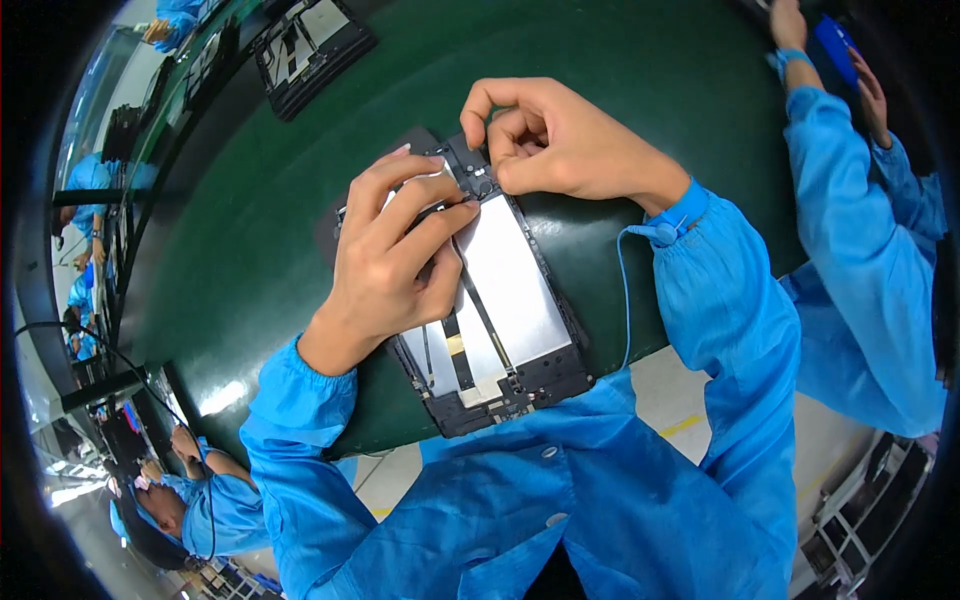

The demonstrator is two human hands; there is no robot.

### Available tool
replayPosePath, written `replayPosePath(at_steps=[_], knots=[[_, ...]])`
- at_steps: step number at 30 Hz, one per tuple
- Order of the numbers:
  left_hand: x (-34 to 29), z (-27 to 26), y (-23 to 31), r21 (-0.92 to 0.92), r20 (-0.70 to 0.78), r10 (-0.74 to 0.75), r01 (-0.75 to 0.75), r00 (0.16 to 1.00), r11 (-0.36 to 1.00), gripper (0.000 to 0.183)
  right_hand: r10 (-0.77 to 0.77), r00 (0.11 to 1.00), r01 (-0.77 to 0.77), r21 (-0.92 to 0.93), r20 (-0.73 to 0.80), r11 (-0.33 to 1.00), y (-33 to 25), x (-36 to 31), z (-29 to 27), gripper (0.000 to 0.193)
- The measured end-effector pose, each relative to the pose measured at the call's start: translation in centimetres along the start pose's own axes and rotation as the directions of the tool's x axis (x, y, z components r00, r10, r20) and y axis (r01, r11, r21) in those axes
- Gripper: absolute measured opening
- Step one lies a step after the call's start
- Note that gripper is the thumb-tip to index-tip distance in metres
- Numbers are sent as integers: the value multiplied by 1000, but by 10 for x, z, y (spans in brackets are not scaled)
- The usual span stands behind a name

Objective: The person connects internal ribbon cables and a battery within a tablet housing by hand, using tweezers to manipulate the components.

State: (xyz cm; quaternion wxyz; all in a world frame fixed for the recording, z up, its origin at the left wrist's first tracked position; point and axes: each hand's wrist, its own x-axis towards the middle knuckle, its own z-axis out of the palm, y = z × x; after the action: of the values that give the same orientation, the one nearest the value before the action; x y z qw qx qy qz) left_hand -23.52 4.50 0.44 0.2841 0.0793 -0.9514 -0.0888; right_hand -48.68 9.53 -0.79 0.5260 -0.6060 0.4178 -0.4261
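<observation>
In front of me lies an opened tablet (511, 285), its silver battery plates and black frame exposed, slightly tilted on the green table. Dark flat cables and a piece of yellow tape run along its middle. My left hand (385, 250) rests over its upper left part, fingers spread and fingertips touching the inside near the top. At the upper right corner, my right hand (560, 140) is closed, with thumb and fingers curled together against the frame. Whatever it pinches, if anything, is hidden. A dark flat panel (328, 236) shows partly from beneath the tablet's left side.
Another opened tablet (312, 55) lies at the far left of the green table (240, 250). A blue wrist strap (680, 215) trails a cord from my right wrist. Co-workers in blue sleeves (850, 220) sit at the right and lower left. A dark rack edge borders the left.
</observation>
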Motion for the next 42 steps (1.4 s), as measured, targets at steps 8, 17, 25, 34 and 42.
replayPosePath(at_steps=[8,17,25,34,42], knots=[[1,-1,-4,-5,3,50,-50,999,999,32,-275,946,266,-75,-171,961,23,16,14,13],[-3,-3,-6,12,-7,47,-47,999,999,33,-143,971,127,-95,-190,987,24,20,19,12],[-7,-3,-7,-38,-13,-4,4,1000,999,37,-258,952,202,-290,-168,935,9,10,9,54],[-8,-2,-6,-33,-38,-2,1,999,999,37,165,982,-185,-319,-88,929,-16,-1,15,61],[-12,-2,-8,-101,-48,-27,22,998,995,35,355,935,-349,-147,18,925,-17,1,11,68]])
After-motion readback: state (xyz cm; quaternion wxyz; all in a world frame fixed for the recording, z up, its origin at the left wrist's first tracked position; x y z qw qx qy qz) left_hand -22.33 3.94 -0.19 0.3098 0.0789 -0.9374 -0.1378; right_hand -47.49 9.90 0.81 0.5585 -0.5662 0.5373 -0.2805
